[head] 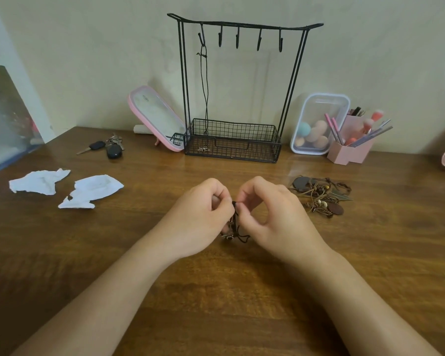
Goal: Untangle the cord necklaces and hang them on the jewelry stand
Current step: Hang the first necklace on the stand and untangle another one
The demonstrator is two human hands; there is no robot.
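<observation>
Currently we hold one black cord (238, 228) just above the surface (216, 291): left hand (203, 211) and right hand (272, 214), fingers (225, 199) of each pinched on its top. Its tangle hangs toward us. The stand (242, 23) is straight ahead, well apart; the brown heap (321, 196) lies nearer our right hand.

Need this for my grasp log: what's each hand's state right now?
Left hand: closed, pinching the black cord necklace.
Right hand: closed, pinching the same necklace near its top.
</observation>
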